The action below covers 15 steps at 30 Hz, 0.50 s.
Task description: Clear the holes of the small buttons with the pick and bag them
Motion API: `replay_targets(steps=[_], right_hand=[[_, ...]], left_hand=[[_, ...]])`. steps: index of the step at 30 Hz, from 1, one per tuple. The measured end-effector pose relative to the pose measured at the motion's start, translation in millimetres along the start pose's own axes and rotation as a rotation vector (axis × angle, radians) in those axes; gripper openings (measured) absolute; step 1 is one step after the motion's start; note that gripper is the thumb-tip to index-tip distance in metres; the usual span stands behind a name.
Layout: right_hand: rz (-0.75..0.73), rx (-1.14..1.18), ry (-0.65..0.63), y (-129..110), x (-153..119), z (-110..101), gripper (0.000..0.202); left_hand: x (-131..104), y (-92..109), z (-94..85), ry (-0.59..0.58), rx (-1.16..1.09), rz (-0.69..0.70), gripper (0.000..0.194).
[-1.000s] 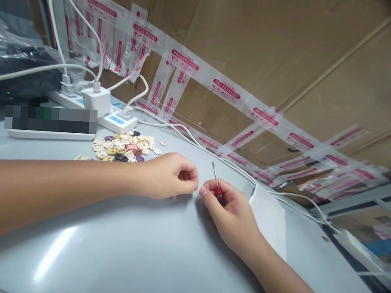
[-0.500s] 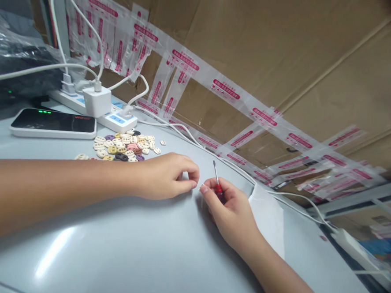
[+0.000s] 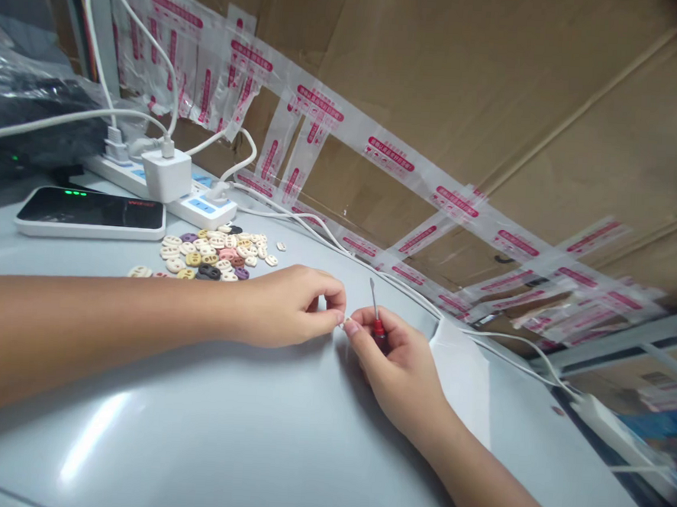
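So the closest thing is the pale grey tabletop (image 3: 218, 430), pretty shiny, with a bright streak of light toward the left. Both bare forearms come in over it and the hands nearly meet around the middle. Left hand (image 3: 297, 311) is curled, thumb and forefinger brought together right at a tiny whitish piece (image 3: 346, 323). Can't tell whether those fingertips actually grip it or just touch it. Right hand (image 3: 398, 360) has the piece pinched at its thumb tip, and the same hand is wrapped around a small screwdriver (image 3: 378, 329), red at the collar, metal shaft sticking up and away from the person. The piece is mostly hidden by fingers, so no clue on its shape.

Just beyond the right wrist there's a white sheet (image 3: 468, 384) lying flat. Past the left forearm sits a loose heap of oval, slotted button-like pieces (image 3: 224, 248), mostly cream, plus some yellow, purple, pink, brown and black ones. Left of the heap is a black-topped white device (image 3: 91, 215) with green lights on. Behind those, a white power strip (image 3: 206, 211) with a chunky white adapter (image 3: 167, 176) plugged in, then brown cardboard (image 3: 487, 79) crisscrossed with red-printed clear tape (image 3: 357, 136).
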State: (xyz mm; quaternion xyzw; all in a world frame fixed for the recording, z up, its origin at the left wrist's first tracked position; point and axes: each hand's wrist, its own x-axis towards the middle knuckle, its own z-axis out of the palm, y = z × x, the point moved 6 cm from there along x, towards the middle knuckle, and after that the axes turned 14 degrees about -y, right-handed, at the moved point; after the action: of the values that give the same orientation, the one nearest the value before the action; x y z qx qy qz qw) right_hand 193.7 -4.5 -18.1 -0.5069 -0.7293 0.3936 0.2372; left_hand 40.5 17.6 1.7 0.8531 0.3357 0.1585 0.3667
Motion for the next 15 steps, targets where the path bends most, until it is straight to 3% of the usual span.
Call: replay_targets(steps=[9, 15], right_hand=[[-0.012, -0.023, 0.006, -3.1, 2.0, -0.1, 0.027], [0.005, -0.022, 0.033, -2.5, -0.6, -2.4, 0.026]], left_hand=[[0.5, -0.3, 0.9, 0.003, 0.004, 0.012, 0.017], [1.0, -3.6, -0.2, 0.013, -0.054, -0.059, 0.019]])
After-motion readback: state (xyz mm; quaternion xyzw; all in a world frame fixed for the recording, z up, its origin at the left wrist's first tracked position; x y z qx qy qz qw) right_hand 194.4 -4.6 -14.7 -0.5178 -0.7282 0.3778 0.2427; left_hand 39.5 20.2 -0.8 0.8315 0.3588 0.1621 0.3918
